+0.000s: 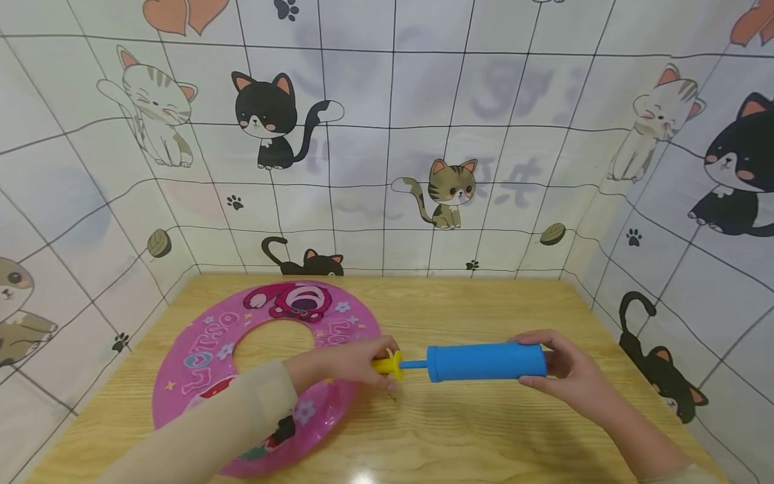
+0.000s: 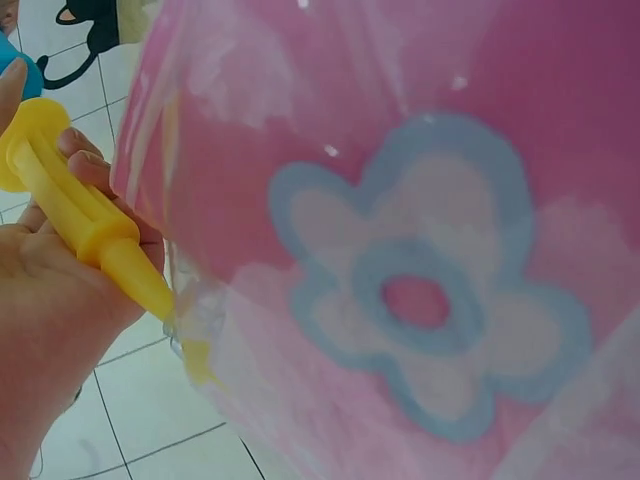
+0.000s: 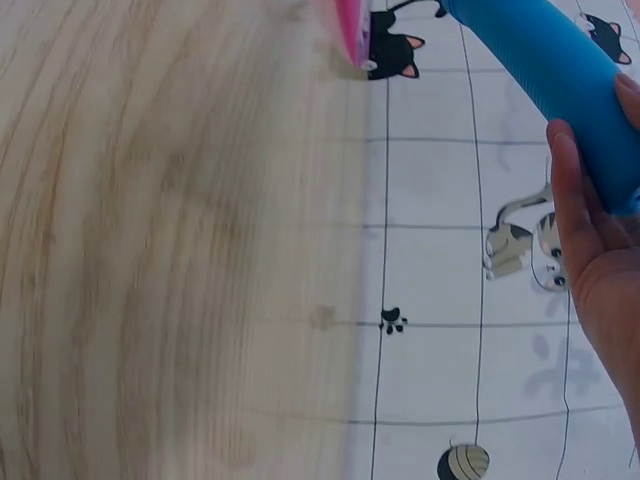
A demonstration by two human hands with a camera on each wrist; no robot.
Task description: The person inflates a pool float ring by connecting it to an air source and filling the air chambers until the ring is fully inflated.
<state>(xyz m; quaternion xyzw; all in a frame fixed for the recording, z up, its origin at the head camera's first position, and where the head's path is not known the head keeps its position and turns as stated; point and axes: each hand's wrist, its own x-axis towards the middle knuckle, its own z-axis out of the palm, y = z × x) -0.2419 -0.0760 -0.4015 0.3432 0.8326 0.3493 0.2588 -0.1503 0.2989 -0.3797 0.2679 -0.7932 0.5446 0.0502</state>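
Observation:
A blue hand pump (image 1: pixel 484 363) is held level above the table. My right hand (image 1: pixel 571 376) grips the right end of its barrel, thumb and fingers on opposite sides. A thin blue rod (image 1: pixel 414 364) joins the barrel to a yellow flanged nozzle (image 2: pixel 80 210). My left hand (image 1: pixel 353 363) holds this yellow piece in its fingers, over the right part of a pink swim ring (image 1: pixel 172 383). In the left wrist view the nozzle's narrow tip meets clear plastic (image 2: pixel 200 310) at the ring's edge; I cannot tell whether it sits inside a valve.
The ring lies on the left half of a wood-grain table (image 1: pixel 471 437), printed with a bear, flowers and letters. White tiled-pattern sheeting (image 1: pixel 363 154) with cartoon cats encloses the table at the back and both sides.

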